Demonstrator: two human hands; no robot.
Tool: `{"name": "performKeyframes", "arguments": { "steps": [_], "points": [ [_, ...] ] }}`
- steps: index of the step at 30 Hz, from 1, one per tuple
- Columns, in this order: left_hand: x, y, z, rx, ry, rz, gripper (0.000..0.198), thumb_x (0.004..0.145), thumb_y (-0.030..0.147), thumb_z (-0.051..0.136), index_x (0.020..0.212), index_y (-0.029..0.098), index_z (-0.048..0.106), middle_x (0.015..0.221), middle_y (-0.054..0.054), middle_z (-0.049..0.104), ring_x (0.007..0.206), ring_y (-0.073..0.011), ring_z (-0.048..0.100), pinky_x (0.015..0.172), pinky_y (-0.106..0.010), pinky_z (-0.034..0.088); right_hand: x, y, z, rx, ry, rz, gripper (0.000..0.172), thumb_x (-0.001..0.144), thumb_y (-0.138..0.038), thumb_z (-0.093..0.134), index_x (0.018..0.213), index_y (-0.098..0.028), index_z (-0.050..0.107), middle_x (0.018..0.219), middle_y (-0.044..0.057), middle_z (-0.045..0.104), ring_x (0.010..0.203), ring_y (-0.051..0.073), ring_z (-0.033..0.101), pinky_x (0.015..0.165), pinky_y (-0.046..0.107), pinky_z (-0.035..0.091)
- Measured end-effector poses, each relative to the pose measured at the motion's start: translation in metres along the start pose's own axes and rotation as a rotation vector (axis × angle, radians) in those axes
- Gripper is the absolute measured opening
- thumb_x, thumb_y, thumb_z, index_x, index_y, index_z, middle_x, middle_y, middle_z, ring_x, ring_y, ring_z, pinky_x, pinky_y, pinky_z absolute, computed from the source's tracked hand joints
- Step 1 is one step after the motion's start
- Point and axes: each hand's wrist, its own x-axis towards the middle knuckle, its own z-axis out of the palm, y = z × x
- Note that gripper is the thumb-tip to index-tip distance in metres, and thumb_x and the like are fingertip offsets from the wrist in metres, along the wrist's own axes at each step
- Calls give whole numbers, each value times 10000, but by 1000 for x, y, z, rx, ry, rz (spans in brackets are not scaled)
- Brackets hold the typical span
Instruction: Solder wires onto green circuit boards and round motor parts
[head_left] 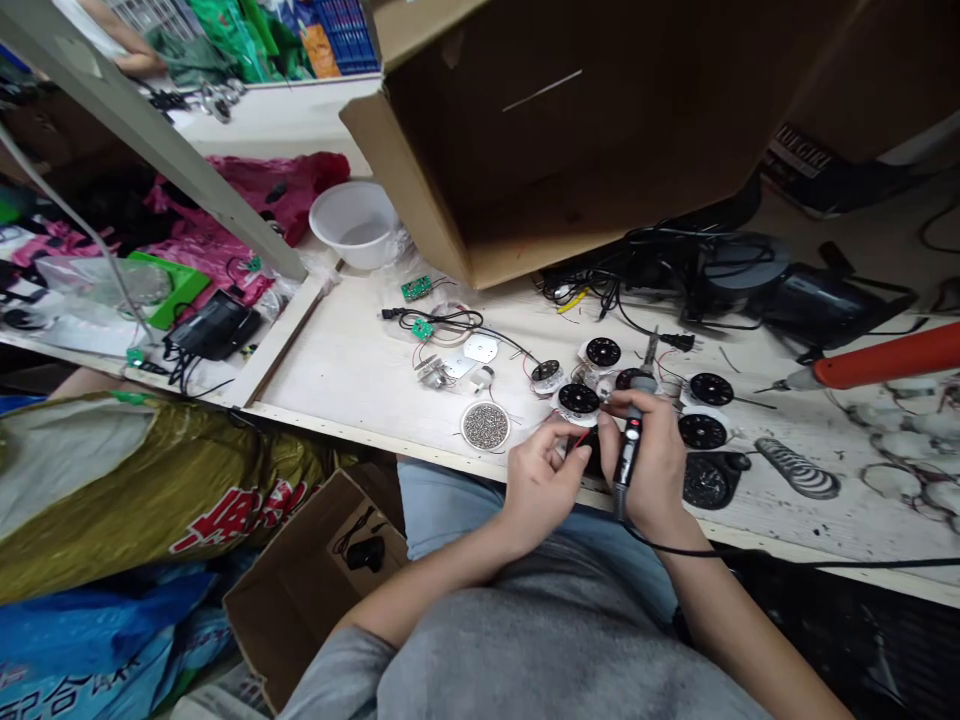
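Note:
My right hand (651, 460) is closed around a black soldering iron (628, 452), its metal tip pointing up and away over the bench. My left hand (541, 478) is pinched on a small part with red wires (582, 440) at the bench's front edge, just left of the iron. A round black-and-white disc assembly (578, 400) lies right above both hands. More such discs (710, 389) lie to the right and behind.
A small round dish of metal beads (485, 425) sits left of my hands. Green circuit boards (415, 288), a white bowl (355, 222), a large open cardboard box (570, 150), tangled black cables (637, 270), an orange-handled tool (885, 358) and a coiled iron stand (796, 468) surround the bench.

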Motion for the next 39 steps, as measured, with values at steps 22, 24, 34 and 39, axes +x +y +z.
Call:
{"name": "performKeyframes", "arguments": {
  "steps": [22,24,34,39],
  "points": [
    [19,0,-15,-9,5,-13,430,707,244,796,1114,171,678,895,-30,774,481,-45,437,490,-195,386,6,11,-18,141,74,296,313,794,-269,625,1102,-250,572,878,9,665,709,184,656,707,367,580],
    [22,2,-12,-3,-4,-29,398,695,195,772,1081,171,680,765,17,731,473,-43,432,485,-181,367,6,12,-18,138,75,285,309,800,-274,619,1104,-253,571,877,9,663,707,185,650,694,366,576],
    [31,23,-33,-93,-61,-268,373,606,266,860,904,165,660,688,-8,734,430,-70,495,439,-199,390,5,28,-15,76,130,275,314,786,-240,562,1099,-240,577,897,6,602,749,178,642,763,383,563],
    [29,25,-41,-90,-17,-247,379,589,279,865,896,158,676,723,-31,762,451,-72,512,441,-190,397,7,30,-18,82,113,255,302,816,-222,573,1117,-250,573,914,14,594,800,195,651,806,399,564]
  ]
}}
